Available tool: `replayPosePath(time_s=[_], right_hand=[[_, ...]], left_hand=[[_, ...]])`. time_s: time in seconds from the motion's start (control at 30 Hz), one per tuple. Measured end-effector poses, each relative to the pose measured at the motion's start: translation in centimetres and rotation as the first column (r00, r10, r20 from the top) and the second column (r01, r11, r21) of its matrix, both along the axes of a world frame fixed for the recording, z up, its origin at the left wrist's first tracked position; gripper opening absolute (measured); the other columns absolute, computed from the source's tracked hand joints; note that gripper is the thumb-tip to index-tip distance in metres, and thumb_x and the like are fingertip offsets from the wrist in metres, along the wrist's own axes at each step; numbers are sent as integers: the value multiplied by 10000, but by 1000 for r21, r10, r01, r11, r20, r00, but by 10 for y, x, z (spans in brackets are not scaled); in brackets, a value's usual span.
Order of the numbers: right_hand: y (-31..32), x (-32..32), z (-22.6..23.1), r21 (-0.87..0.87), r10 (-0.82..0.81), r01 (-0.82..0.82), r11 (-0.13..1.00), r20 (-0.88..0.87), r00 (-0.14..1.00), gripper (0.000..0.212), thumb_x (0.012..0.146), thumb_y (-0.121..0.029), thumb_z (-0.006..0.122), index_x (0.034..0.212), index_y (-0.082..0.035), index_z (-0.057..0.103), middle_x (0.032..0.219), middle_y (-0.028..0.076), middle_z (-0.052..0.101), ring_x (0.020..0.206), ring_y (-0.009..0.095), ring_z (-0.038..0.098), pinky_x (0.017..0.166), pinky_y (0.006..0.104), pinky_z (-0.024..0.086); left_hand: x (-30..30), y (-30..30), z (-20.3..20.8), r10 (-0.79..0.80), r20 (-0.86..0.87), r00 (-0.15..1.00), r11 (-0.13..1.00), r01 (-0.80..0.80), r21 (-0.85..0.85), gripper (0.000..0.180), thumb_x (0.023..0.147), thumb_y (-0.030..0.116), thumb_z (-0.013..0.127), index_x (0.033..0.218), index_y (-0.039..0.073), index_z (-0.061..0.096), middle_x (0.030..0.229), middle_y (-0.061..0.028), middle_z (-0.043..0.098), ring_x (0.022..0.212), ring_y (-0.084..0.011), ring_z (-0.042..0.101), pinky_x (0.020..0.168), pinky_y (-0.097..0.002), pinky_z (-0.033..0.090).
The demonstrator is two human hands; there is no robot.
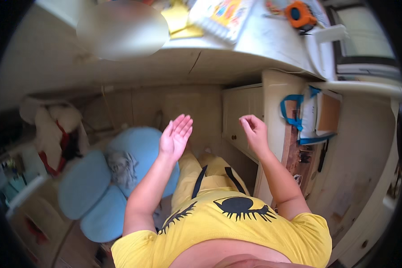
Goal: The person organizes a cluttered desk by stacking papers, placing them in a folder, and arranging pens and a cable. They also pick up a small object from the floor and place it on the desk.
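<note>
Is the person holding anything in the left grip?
No: the left grip is open, its palm turned toward the camera with nothing on it.

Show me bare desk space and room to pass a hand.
A bare patch of white desk lies between the colourful packet and orange tape measure. Open air separates left hand and right hand. Yellow paper crowds the packet's left side.

Bright desktop (272, 38), dim shadow beneath, blurred top, smeared oval (123, 31) upper left, fisheye-bent edges, black corners
</note>
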State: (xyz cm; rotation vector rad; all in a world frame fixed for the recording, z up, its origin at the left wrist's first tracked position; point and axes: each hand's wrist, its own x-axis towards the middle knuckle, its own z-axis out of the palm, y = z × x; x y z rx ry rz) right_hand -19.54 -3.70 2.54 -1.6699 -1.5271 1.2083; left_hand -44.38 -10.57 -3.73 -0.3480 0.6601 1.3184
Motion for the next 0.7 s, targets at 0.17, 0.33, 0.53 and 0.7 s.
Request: replayPosePath(time_s=[0.17,0.33,0.53,0.7], right_hand=[[1,43,53,163,-135,94,982,265,955,155,821,-169,587,840,-20,625,744,113,625,657,191,604,603,284,462],[75,73,92,455,-164,-46,890,411,897,124,770,-151,619,812,-34,613,755,109,610,702,253,594,627,335,464],[181,104,107,566,-31,-353,745,557,830,180,688,-130,666,842,-61,605,852,88,590,826,264,559,726,363,448],[217,105,101,505,135,-505,700,602,787,308,601,-99,727,870,-76,579,887,75,554,866,278,525,765,376,427]], left_hand=[[0,30,79,-122,-74,990,992,121,-25,378,949,275,332,1170,12,491,1194,-137,530,1135,-247,486,984,-367,364],[30,85,119,-164,-52,985,986,166,33,382,934,272,365,1159,-7,494,1193,-151,528,1142,-257,478,990,-382,356],[68,142,161,-188,-65,980,981,190,35,394,931,272,371,1183,-14,470,1207,-162,514,1147,-265,472,995,-386,348],[78,187,175,-179,-74,981,981,184,61,391,938,282,363,1169,-12,475,1204,-165,515,1148,-271,474,991,-385,353]])
